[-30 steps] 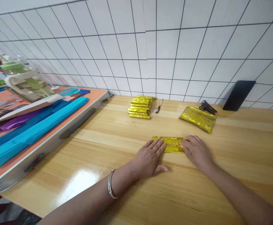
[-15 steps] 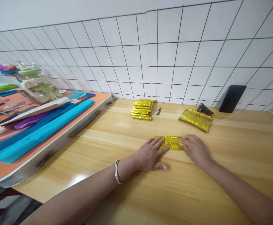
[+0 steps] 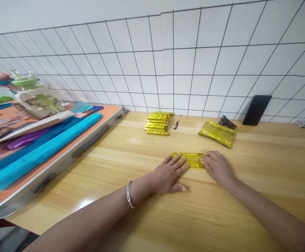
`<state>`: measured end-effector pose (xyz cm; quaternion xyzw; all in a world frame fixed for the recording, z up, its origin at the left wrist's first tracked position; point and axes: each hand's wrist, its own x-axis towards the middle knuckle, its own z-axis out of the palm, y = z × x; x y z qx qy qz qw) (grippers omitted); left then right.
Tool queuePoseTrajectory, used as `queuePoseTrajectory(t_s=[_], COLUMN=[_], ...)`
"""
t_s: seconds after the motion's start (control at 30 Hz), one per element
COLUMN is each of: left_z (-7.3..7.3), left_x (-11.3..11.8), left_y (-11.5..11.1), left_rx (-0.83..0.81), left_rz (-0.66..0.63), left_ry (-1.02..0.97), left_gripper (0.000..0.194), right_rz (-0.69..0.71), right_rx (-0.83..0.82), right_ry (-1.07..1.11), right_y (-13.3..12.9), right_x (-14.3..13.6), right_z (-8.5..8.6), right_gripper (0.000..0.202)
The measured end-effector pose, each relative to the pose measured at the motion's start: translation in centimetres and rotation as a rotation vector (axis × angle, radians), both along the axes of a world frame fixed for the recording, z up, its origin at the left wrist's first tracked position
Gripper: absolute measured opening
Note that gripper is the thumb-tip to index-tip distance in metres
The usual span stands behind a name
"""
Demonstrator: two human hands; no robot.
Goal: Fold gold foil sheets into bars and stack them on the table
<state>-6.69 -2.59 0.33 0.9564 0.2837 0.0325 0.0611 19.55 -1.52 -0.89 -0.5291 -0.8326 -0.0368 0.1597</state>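
Note:
A flat gold foil strip lies crosswise on the wooden table. My left hand rests on its left part, fingers spread and thumb out on the wood. At the right end, the fingertips of my right hand are pinched on the foil. Beyond them is a row of folded gold foil pieces, with a pen-like tool beside it. To the right sits a stack of gold foil sheets, a black stapler-like object touching its back edge.
An orange-topped case on the left holds rolled blue paper, purple paper, scissors and a green-lidded container. A black phone-like slab leans against the tiled wall at the back right.
The camera view has shifted slightly, so the case and table items appear a little further left. Both hands stay at the foil strip in nearly the same pose.

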Motion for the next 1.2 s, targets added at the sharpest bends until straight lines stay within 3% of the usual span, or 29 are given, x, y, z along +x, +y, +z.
queuePoseTrajectory(t_s=[0.13, 0.23, 0.37, 0.53, 0.67, 0.83, 0.93, 1.03, 1.2], left_z=[0.1, 0.1, 0.1, 0.1, 0.0, -0.2, 0.0, 0.1, 0.4], left_x=[0.0, 0.0, -0.1, -0.3, -0.3, -0.3, -0.1, -0.3, -3.8], left_y=[0.0, 0.0, 0.1, 0.3, 0.3, 0.2, 0.2, 0.3, -0.1], left_rx=[0.002, 0.001, 0.003, 0.007, 0.006, 0.015, 0.014, 0.008, -0.020], left_rz=[-0.012, -0.020, -0.016, -0.036, -0.033, -0.031, -0.031, -0.031, -0.030], left_ry=[0.006, 0.009, 0.008, -0.004, -0.016, -0.029, -0.033, -0.036, -0.007], left_gripper=[0.079, 0.079, 0.079, 0.080, 0.079, 0.080, 0.080, 0.080, 0.077], right_rz=[0.017, 0.086, 0.163, 0.119, 0.086, 0.089, 0.166, 0.239, 0.247], right_rx=[0.036, 0.102, 0.057, 0.030, 0.022, 0.031, -0.064, -0.149, -0.136], right_ry=[-0.022, -0.103, -0.188, -0.243, -0.229, -0.153, -0.168, -0.192, -0.166], right_y=[-0.5, -2.2, -4.4, -5.3, -5.4, -3.7, -2.2, -1.3, -1.2], right_x=[-0.2, -1.5, -2.8, 0.6, 2.9, -0.6, -2.9, -3.2, -2.3], right_z=[0.6, 1.2, 1.2, 0.7, 1.7, 3.0, 1.8, 0.0, -1.3], right_gripper=[0.025, 0.030, 0.039, 0.038, 0.038, 0.045, 0.058, 0.067, 0.069])
